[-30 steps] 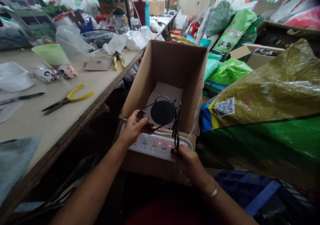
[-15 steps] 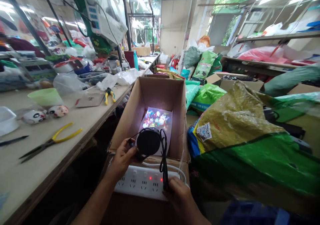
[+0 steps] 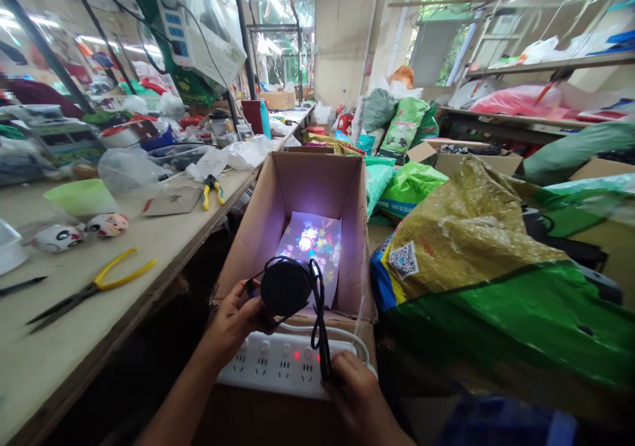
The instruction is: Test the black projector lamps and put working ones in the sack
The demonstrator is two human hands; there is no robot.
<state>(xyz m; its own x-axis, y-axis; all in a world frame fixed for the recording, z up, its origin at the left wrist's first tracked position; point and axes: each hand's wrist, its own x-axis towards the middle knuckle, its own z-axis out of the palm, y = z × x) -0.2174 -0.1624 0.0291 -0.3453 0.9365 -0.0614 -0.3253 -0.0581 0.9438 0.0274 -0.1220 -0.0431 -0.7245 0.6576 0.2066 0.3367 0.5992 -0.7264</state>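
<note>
My left hand (image 3: 233, 320) grips a round black lamp (image 3: 286, 288) and holds it over an open cardboard box (image 3: 317, 188). The lamp throws coloured spots and stars onto a white sheet (image 3: 313, 244) on the box floor. A black cable (image 3: 318, 320) coils from the lamp down to my right hand (image 3: 354, 393), which is closed on the cable's plug end at a white power strip (image 3: 282, 363). Red lights glow on the strip, which lies across the box's near edge.
A long workbench (image 3: 74, 313) runs on the left with yellow-handled pliers (image 3: 94, 287), two painted round toys (image 3: 79, 231), a green bowl (image 3: 82, 196) and plastic bags. Green and yellow sacks (image 3: 476, 280) pile up on the right. Another power strip (image 3: 171, 12) hangs overhead.
The view has tilted up from the box. The lamp, dark a second ago, now projects coloured light onto the white sheet. Both hands have kept their hold.
</note>
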